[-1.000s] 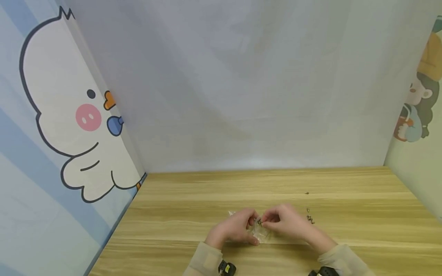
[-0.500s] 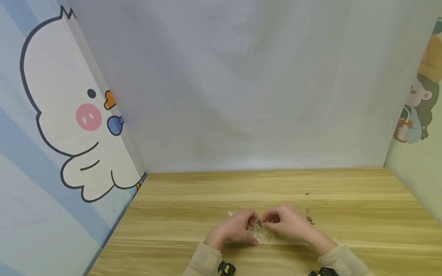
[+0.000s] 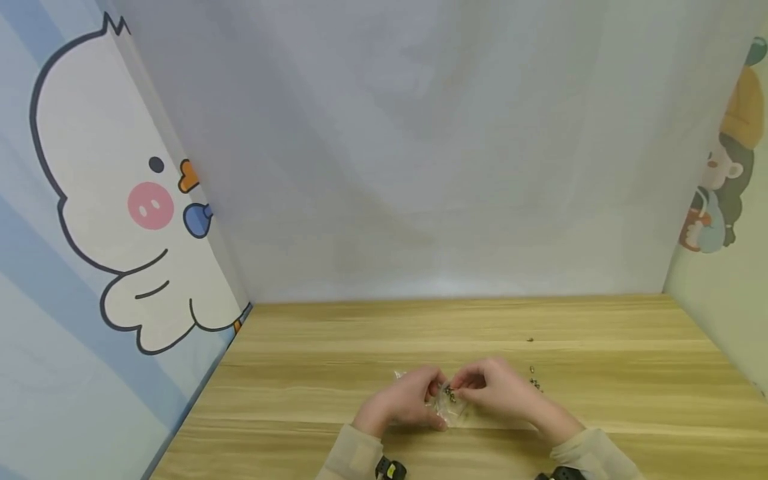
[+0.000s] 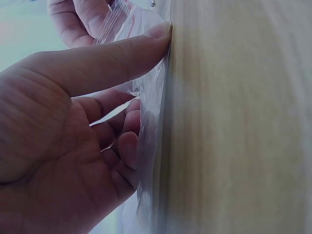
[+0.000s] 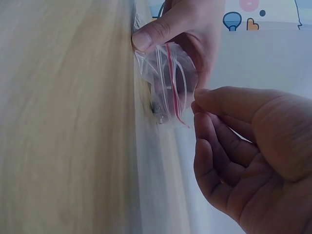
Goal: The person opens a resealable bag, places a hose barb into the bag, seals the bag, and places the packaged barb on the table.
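A clear zip-lock bag (image 3: 454,415) with a red line along its seal lies on the table between the two hands. My left hand (image 3: 410,400) holds it from the left, thumb at the near side and fingers curled behind, keeping its mouth spread. Thumb and index finger of my right hand (image 5: 253,139) pinch together at the rim of the bag's mouth. Several small dark brass-coloured metal pieces (image 3: 450,393) show at the mouth, beside the right fingertips. Their exact kind is too small to tell.
More small metal pieces (image 3: 536,385) lie in a loose cluster right of the right hand, partly behind the forearm. A single piece (image 3: 530,340) lies farther back on the wooden table (image 3: 312,347). A pale curtain (image 3: 432,167) stands behind the table.
The small metal pieces by the right fingertips sit slightly lower in the bag's mouth. Both hands have barely moved; the head view has shifted a little.
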Available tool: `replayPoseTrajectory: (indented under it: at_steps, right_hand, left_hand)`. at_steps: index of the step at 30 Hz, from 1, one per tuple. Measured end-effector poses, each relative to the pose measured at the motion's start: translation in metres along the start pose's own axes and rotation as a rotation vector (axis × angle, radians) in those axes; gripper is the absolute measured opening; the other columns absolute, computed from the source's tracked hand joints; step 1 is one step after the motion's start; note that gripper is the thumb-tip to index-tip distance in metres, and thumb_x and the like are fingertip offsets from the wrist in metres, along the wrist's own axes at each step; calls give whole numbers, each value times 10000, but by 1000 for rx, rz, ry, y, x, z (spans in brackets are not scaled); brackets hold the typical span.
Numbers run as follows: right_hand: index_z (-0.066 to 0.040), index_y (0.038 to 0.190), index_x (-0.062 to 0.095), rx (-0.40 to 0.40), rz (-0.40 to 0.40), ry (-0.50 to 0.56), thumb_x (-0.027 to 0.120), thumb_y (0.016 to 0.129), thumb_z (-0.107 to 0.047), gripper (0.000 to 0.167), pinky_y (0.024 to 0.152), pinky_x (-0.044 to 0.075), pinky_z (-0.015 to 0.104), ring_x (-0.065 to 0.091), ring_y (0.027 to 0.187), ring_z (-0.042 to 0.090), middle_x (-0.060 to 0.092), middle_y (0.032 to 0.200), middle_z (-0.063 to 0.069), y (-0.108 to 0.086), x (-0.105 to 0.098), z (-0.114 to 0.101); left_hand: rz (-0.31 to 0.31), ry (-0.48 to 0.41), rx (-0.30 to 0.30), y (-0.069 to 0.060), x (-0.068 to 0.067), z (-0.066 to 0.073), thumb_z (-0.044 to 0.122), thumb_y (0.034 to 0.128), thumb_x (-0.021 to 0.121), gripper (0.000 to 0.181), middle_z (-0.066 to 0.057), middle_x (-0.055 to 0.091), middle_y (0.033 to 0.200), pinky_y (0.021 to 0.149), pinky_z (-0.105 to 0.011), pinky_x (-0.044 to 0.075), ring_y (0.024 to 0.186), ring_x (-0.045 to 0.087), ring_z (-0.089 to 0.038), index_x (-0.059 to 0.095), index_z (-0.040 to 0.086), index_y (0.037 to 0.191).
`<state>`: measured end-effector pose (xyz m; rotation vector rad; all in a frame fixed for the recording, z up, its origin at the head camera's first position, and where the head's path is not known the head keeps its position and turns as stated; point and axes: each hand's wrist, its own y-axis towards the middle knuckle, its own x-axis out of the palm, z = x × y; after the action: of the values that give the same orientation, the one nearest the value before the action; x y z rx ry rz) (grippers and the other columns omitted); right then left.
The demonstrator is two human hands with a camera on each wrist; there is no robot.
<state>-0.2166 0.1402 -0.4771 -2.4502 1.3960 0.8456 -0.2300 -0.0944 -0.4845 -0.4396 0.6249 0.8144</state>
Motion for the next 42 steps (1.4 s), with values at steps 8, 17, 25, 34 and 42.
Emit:
replayPoseTrajectory:
  at_steps: [8,17,25,34,42]
  right_hand:
    - [-62,1008,800,-9,7,-10,793,932,-49,78,732,582,264,690,808,83,761,909,-22,0,0,2]
    - [-68,1034,798,-19,18,6,781,951,-83,86,748,573,268,686,835,77,762,939,-20,-3,-4,2]
    - [-41,1047,797,-32,55,-28,773,957,-86,104,776,580,274,692,855,69,771,960,-19,-4,-11,5]
    - [-21,1053,787,-19,76,-31,775,959,-101,124,782,578,280,685,865,82,765,985,-8,-13,-24,9]
    - [-29,1073,791,28,98,-58,775,958,-121,148,801,575,278,689,887,84,770,1007,9,-23,-37,21]
  left_hand:
    - [-5,2,19,-1,-1,-1,62,747,977,516,31,563,952,754,-254,454,832,505,-88,633,158,1120]
    - [11,5,23,-1,-1,0,35,725,974,532,53,554,947,763,-245,461,835,505,-76,632,144,1118]
    - [13,27,25,-2,0,2,46,721,979,548,63,558,952,776,-232,468,843,513,-67,635,116,1143]
    - [12,24,13,0,-1,3,50,721,979,546,57,555,953,769,-235,463,840,508,-74,626,125,1131]
    - [16,23,12,2,1,0,53,728,980,547,52,549,956,767,-233,460,834,499,-66,625,113,1141]
